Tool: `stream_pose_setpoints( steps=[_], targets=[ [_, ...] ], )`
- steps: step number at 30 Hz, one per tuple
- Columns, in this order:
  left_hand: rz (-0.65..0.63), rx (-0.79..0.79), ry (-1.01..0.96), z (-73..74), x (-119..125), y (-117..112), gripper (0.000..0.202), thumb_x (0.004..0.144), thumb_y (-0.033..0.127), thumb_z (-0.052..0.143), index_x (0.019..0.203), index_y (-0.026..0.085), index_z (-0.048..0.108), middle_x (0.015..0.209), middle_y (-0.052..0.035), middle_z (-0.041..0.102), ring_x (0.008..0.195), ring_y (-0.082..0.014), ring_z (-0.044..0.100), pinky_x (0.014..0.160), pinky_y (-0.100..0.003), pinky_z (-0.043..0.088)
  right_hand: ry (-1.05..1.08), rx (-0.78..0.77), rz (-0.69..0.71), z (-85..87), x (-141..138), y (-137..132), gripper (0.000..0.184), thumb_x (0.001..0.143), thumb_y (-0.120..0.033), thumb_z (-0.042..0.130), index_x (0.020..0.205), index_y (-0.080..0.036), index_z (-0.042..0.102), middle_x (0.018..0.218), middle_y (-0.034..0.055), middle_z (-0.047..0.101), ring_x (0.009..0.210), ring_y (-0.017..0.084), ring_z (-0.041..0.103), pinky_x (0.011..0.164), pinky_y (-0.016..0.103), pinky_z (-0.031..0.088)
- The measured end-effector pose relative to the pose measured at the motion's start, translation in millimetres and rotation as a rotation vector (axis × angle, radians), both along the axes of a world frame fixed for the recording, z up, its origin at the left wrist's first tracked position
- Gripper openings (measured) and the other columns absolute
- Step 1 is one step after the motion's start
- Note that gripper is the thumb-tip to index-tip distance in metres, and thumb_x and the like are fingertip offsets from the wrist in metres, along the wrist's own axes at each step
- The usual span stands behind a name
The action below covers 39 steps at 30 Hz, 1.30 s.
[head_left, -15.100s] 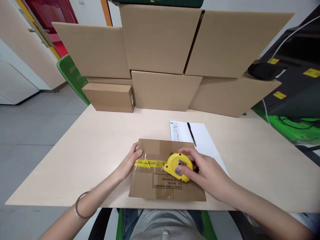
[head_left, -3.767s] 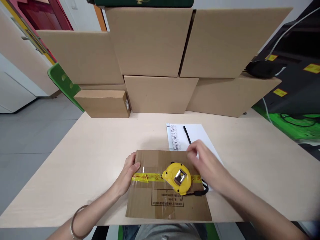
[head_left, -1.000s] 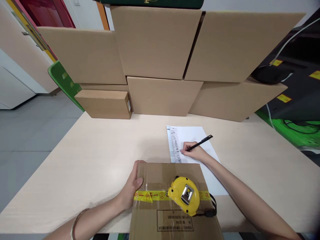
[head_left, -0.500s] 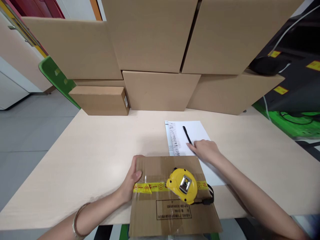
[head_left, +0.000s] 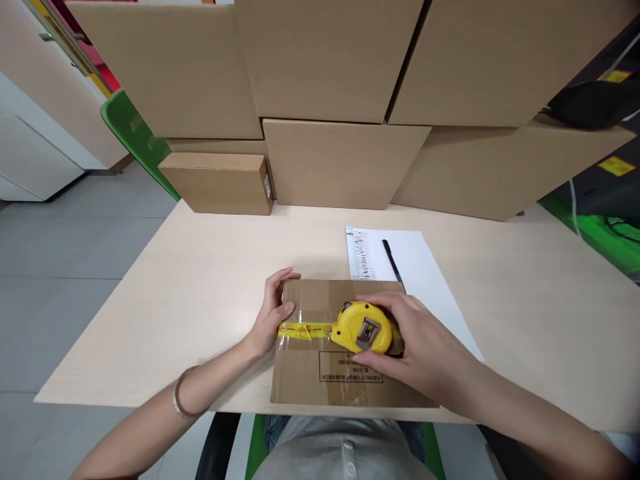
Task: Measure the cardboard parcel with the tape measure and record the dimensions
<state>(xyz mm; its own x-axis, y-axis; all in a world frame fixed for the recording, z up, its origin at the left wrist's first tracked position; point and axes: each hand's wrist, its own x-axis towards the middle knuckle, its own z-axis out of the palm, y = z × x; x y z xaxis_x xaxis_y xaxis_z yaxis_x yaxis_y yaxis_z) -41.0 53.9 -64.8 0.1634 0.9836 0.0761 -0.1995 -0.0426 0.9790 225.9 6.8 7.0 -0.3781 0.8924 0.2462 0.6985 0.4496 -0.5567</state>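
A cardboard box [head_left: 300, 373], with a strip of yellow printed tape and a black printed frame on top, lies at the table's front edge. My left hand [head_left: 270, 313] grips its upper left side, thumb on the top face and fingers at the far edge. On the box rests a yellow tape measure [head_left: 357, 327] with a metal belt clip facing up. My right hand [head_left: 410, 333] is closed around it from the right, fingers on the far side and thumb on the near side. Its strap is mostly hidden by that hand.
Beyond the box, a black pen [head_left: 391, 259] lies on white paper sheets [head_left: 435, 287]. Large cartons [head_left: 335, 163] are stacked along the table's back, with a small brown box [head_left: 220, 183] at their left. A green chair back [head_left: 133, 133] stands at the left.
My right hand has left the pen on the paper and come back to the tape measure. The box sits farther onto the table, my left hand still on it. The view has shifted downward.
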Motion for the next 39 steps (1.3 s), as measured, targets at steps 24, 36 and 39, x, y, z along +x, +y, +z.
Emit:
stream_pose_setpoints(
  steps=[24,36,39],
  targets=[
    [-0.328,0.059,0.012,-10.1,-19.3,11.4,0.041,0.092,0.057,0.06,0.122,0.029,0.067,0.144,-0.0096,0.055,0.153,-0.0373,0.024,0.121,-0.055,0.022,-0.071,-0.226,0.134,33.8,46.5,25.3,0.037,0.094,-0.038,0.064,0.131,-0.036,0.058,0.116,0.0056,0.072,0.088,0.026,0.071,0.07,0.036,0.057],
    [-0.332,0.086,0.124,-14.8,-25.0,15.9,0.04,0.092,0.057,0.059,0.124,0.034,0.063,0.143,-0.0058,0.056,0.149,-0.0372,0.031,0.122,-0.056,0.018,-0.043,-0.359,-0.12,21.2,109.2,-5.9,0.042,0.093,-0.048,0.064,0.131,-0.034,0.058,0.119,0.0055,0.067,0.08,0.02,0.065,0.062,0.03,0.052],
    [-0.332,0.071,0.131,-16.8,-26.7,16.2,0.041,0.092,0.056,0.058,0.126,0.032,0.062,0.148,-0.0065,0.053,0.149,-0.0366,0.031,0.122,-0.056,0.02,-0.113,-0.273,-0.034,39.4,95.9,-1.3,0.039,0.095,-0.046,0.062,0.132,-0.035,0.057,0.116,0.0039,0.068,0.084,0.021,0.067,0.069,0.032,0.052]
  ],
)
